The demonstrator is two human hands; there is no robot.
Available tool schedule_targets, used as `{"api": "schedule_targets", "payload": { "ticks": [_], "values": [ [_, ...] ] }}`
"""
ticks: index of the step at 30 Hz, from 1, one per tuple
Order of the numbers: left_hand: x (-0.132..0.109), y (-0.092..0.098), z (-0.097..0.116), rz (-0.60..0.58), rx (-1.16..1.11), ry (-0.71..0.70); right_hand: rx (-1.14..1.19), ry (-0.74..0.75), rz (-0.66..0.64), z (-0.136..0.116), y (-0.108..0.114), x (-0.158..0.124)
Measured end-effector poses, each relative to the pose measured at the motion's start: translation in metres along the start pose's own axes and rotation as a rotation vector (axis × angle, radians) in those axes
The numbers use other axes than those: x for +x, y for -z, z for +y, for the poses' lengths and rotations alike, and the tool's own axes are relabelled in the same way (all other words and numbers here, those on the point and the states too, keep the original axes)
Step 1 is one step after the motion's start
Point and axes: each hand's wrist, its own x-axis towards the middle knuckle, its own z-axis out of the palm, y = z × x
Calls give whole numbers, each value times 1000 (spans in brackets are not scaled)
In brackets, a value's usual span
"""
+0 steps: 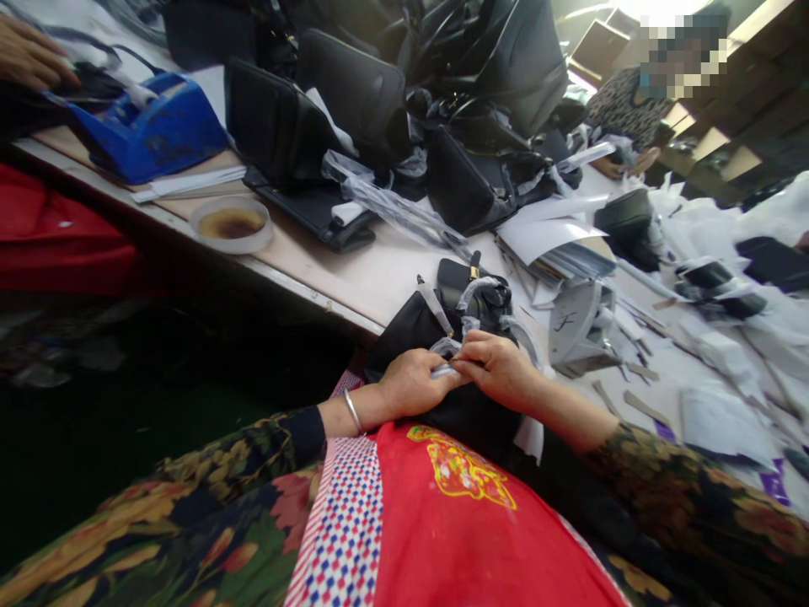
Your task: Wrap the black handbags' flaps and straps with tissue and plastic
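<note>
A black handbag [404, 333] rests at the table's near edge, against my red apron [468, 531]. Pale plastic wrapping covers its handles, and a gold-coloured clasp shows on its far part. My left hand [414, 384], with a silver bangle at the wrist, is closed around a wrapped handle [444, 370] of the bag. The fingers of my right hand [499, 368] are pinched on the same handle, touching my left fingertips. Exactly what lies between the right fingertips is hidden.
Black bags [354, 93] crowd the far side. A blue tape dispenser [158, 126] and a tape roll [233, 226] lie left, near another person's hand [31, 55]. Paper sheets [556, 228] and scraps lie right. A co-worker [625, 110] is at the back right.
</note>
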Motion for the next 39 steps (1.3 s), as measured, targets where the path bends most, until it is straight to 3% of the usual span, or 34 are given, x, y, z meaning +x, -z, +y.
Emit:
{"api": "schedule_targets", "payload": {
  "ticks": [11, 18, 23, 30, 39],
  "values": [
    [6, 6, 4, -109, -69, 111, -416, 236, -108, -6, 1, 13],
    [10, 4, -1, -125, -182, 59, -565, 349, -171, -13, 4, 9],
    [9, 4, -1, -153, -253, 82, -431, 390, -138, -7, 8, 6],
    [9, 6, 1, -142, -212, 93, -111, 218, -286, 1, 22, 9],
    [9, 4, 0, -147, -198, 121, -45, 17, -247, -1, 15, 8]
  ]
}}
